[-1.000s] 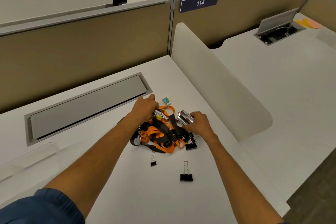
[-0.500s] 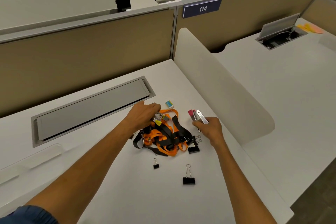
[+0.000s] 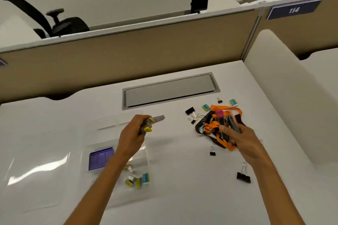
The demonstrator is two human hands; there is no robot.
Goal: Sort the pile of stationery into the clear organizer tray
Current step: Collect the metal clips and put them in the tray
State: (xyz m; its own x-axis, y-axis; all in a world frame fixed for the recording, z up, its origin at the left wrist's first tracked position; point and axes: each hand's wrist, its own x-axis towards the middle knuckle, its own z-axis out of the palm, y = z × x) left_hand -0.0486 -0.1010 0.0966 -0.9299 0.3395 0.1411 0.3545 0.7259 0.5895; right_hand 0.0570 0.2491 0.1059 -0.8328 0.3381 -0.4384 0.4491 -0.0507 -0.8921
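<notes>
My left hand (image 3: 134, 133) grips a metal staple remover with yellow grips (image 3: 152, 121) above the clear organizer tray (image 3: 102, 126). The tray holds a purple pad (image 3: 100, 158) and several small erasers (image 3: 138, 179). My right hand (image 3: 243, 138) holds a metal staple remover with a pink grip (image 3: 222, 118) over the pile of orange and black lanyards (image 3: 212, 124). Loose around the pile lie black binder clips (image 3: 243, 176), (image 3: 190, 111), (image 3: 212, 151) and two small erasers (image 3: 233, 102), (image 3: 206, 107).
A grey cable hatch (image 3: 170, 91) is set into the white desk behind the items. A white side divider (image 3: 285, 87) stands at the right and a tan partition (image 3: 128, 56) at the back. A flat clear lid (image 3: 36, 166) lies left of the tray.
My view has swung left, bringing the tray into sight. My left hand carried the yellow staple remover from the pile leftward over the tray. My right hand still holds the pink one over the lanyards.
</notes>
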